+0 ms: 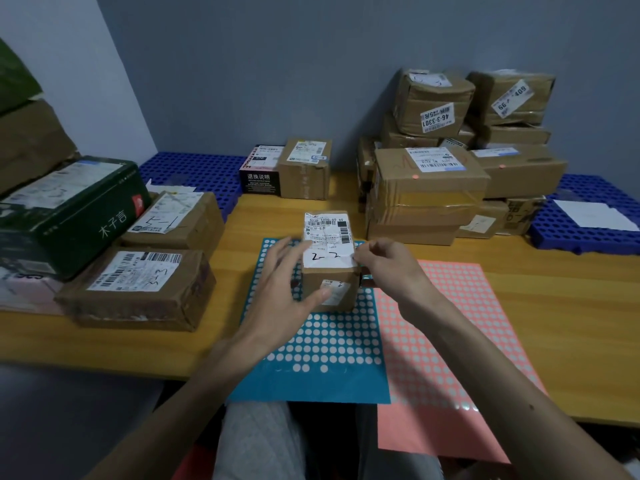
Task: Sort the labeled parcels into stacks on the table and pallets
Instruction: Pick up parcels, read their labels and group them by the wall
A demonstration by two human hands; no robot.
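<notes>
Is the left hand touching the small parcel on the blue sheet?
Touching. Head view shows the thumb of the left hand lying against the front face of the small parcel.

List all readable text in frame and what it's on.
"2-2", handwritten, on the small centre parcel.
"3-3", handwritten, on the front-left brown parcel.
"木子吉" on the green box.
"退换说明" on the black box.
"46-3-3301", upside down, on the right stack's top-left parcel.
Print on the other shipping labels: too small or blurred to read.
</notes>
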